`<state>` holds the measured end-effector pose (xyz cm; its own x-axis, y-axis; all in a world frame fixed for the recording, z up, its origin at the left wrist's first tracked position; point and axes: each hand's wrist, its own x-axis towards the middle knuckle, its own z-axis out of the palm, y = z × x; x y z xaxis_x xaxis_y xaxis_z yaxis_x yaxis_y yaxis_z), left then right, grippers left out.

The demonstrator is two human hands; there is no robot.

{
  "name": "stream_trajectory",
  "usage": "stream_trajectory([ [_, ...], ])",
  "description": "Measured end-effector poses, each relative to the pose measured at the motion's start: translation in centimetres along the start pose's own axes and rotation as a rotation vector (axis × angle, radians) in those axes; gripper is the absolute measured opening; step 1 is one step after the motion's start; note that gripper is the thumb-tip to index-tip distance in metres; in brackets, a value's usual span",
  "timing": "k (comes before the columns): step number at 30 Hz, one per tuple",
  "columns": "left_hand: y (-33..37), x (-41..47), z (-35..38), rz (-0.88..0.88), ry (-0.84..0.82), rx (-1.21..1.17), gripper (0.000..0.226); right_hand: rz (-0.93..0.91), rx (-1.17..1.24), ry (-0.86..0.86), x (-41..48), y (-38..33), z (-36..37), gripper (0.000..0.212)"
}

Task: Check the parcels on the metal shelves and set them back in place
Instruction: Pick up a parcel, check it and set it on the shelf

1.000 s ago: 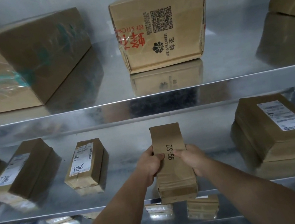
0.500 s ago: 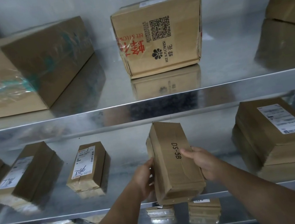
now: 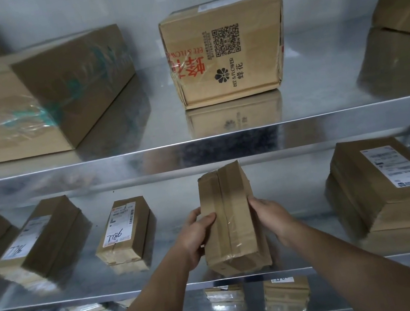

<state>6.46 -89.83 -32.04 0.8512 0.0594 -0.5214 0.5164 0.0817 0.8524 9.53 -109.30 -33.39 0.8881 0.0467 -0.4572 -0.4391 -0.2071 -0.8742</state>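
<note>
Taped parcel [image 3: 229, 219] stands tilted at front edge of middle shelf [image 3: 87, 301]. L hand [image 3: 196, 234] grips its left side, thumb on front; R hand [image 3: 269, 215] curls round right side. Bare shelf both sides, betw. labelled parcel [image 3: 125, 229] and big parcel [image 3: 385, 187].

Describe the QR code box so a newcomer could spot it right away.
On the upper metal shelf, the box stands alone in the middle, between a long taped carton at left and plain cartons at right. Only it shows a black QR code, a flower logo and red characters.
</note>
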Motion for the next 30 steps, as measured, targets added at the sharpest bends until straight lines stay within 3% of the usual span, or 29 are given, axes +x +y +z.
stream_trajectory([
  [6, 0.7, -0.1, 0.8, 0.021, 0.054, 0.121, 0.021, -0.022, 0.060, -0.061, 0.6, 0.3, 0.8, 0.080],
  [9, 0.7, 0.3, 1.4, 0.013, 0.084, 0.208, 0.015, -0.053, -0.023, -0.047, 1.0, 1.1, 1.2, 0.059],
  [12, 0.0, 1.1, 1.7, -0.014, 0.115, 0.259, 0.026, -0.044, -0.064, -0.028, 1.0, 1.7, 1.6, 0.047],
  [19, -0.5, 2.0, 1.7, -0.030, 0.162, 0.316, 0.030, -0.043, -0.223, 0.025, -0.6, 0.2, 2.1, 0.055],
  [27, -0.2, 1.7, 2.0, -0.021, 0.170, 0.351, 0.031, -0.052, -0.263, 0.065, -0.2, 0.5, 2.4, 0.035],
  [30, 0.1, 1.4, 2.0, -0.037, 0.161, 0.336, 0.029, -0.050, -0.278, 0.072, -0.3, 0.4, 2.4, 0.043],
])
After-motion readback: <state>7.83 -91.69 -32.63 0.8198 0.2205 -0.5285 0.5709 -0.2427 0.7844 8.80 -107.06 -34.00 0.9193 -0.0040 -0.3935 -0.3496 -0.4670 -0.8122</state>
